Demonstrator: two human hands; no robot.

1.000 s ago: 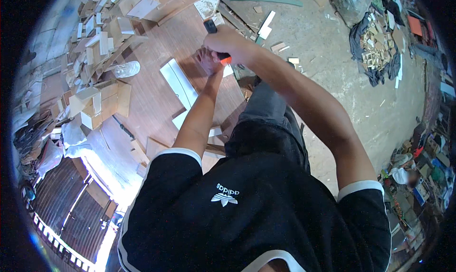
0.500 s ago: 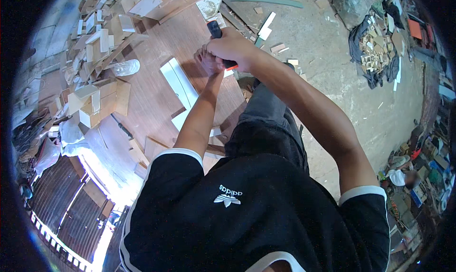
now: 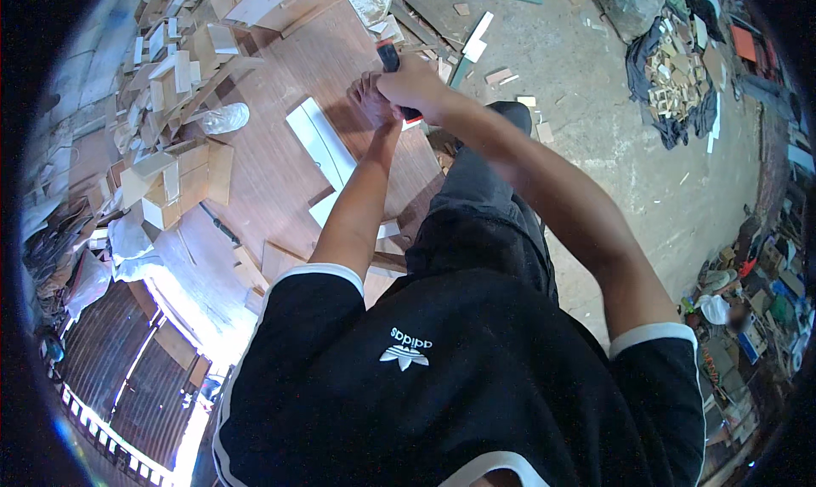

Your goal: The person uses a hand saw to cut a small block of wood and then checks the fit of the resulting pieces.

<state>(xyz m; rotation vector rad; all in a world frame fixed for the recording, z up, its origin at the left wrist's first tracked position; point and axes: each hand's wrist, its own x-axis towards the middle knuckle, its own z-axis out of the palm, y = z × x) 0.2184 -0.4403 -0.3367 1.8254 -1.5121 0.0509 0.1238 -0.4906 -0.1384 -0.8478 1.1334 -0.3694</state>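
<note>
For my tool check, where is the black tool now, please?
Head view, upper middle: the black tool is in the right hand, beside the left hand.

The single view looks steeply down from the wearer's head. The shirt (image 3: 459, 359) looms close at lower centre; the left hand (image 3: 371, 102) and right hand (image 3: 415, 86) sit farther off, above centre. Its wide fisheye bends the floor (image 3: 612, 202) toward the dark, rounded side edges.

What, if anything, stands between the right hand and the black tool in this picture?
Nothing visible does: the right hand is wrapped around the black tool, whose two ends show beyond it. The left hand is just to the left; whether it touches the tool is unclear.
</note>
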